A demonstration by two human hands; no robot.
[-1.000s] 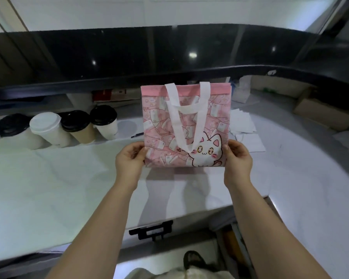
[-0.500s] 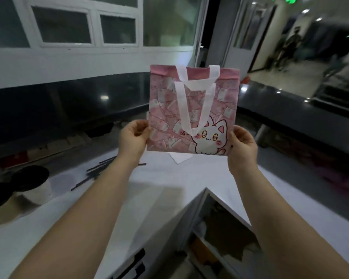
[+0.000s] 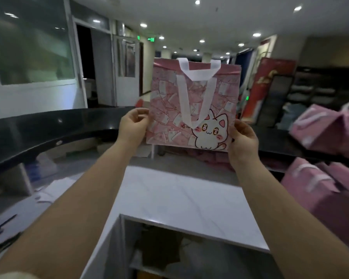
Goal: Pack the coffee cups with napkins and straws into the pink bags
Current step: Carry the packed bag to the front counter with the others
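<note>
A flat pink bag (image 3: pixel 169 109) with white handles and a white cartoon cat hangs in the air in front of me, above the white counter (image 3: pixel 181 200). My left hand (image 3: pixel 132 125) pinches its lower left edge. My right hand (image 3: pixel 243 140) grips its lower right corner. The bag is held upright and unopened, its printed face toward me. No coffee cups, napkins or straws show in this view.
Several more pink bags (image 3: pixel 318 178) lie piled at the right, blurred. A curved black raised ledge (image 3: pixel 48 133) runs along the left. Dark thin sticks (image 3: pixel 2 234) lie at the lower left. An open shelf space (image 3: pixel 179 250) sits below the counter's edge.
My view has swung right and upward, away from the cups toward the room and the pile of bags. Both hands have kept their hold and raised the bag.
</note>
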